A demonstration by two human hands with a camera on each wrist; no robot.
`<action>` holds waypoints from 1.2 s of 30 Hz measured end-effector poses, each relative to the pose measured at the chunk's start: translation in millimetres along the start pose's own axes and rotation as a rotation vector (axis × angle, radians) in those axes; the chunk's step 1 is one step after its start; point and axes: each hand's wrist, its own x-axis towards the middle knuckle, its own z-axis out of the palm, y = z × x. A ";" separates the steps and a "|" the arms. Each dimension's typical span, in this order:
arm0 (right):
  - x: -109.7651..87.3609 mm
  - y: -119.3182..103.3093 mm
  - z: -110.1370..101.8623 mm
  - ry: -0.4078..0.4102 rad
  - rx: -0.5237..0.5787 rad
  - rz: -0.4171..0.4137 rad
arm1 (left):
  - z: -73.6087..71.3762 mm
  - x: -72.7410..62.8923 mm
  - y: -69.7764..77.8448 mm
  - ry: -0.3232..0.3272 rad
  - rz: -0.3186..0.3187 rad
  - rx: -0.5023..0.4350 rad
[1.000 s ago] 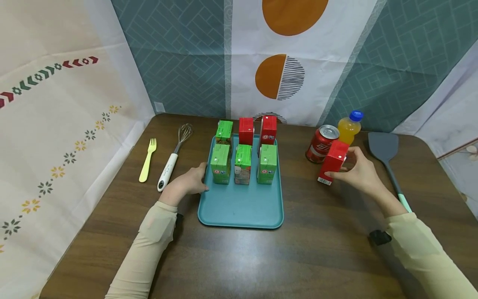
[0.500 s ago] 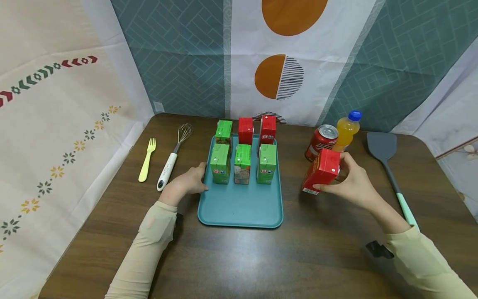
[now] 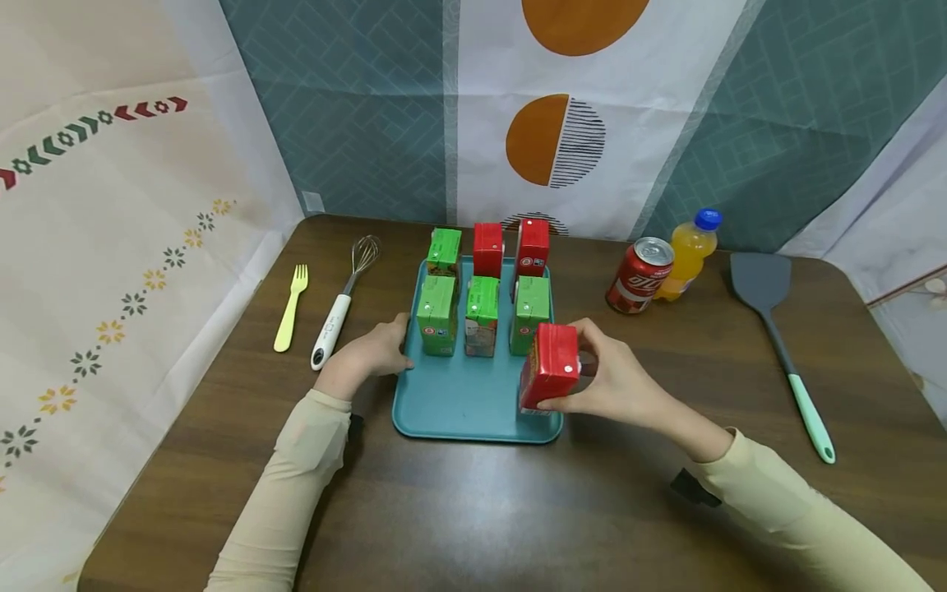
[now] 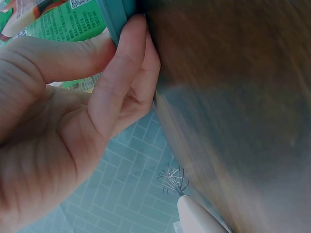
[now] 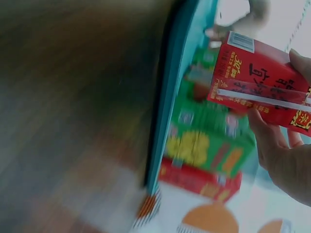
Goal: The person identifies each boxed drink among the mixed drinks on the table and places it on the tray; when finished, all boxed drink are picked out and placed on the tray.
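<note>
My right hand (image 3: 617,380) grips a red drink carton (image 3: 549,367) by its sides, over the front right corner of a teal tray (image 3: 459,415). A white straw shows along that carton (image 5: 262,80) in the right wrist view. At the tray's left edge my left hand (image 3: 367,352) pinches the rim (image 4: 115,22) between thumb and fingers. Toward the front of the filled part stand a left green carton (image 3: 438,316), a middle green carton (image 3: 482,316) and a right green carton (image 3: 531,304). Behind them are another green carton (image 3: 444,253) and two red cartons (image 3: 487,249).
Left of the tray lie a whisk (image 3: 336,316) and a yellow fork (image 3: 291,311). A red soda can (image 3: 638,278) and an orange drink bottle (image 3: 688,256) stand at the back right. Farther right is a grey spatula (image 3: 777,329) with a mint handle.
My right hand has carried the red carton leftward from beside the soda can to over the tray's front right corner. The left hand has stayed at the tray's edge.
</note>
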 end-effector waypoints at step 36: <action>46.6 -1.9 65.3 -0.172 0.028 -0.028 | -0.7 0.6 0.1 -0.004 0.013 0.036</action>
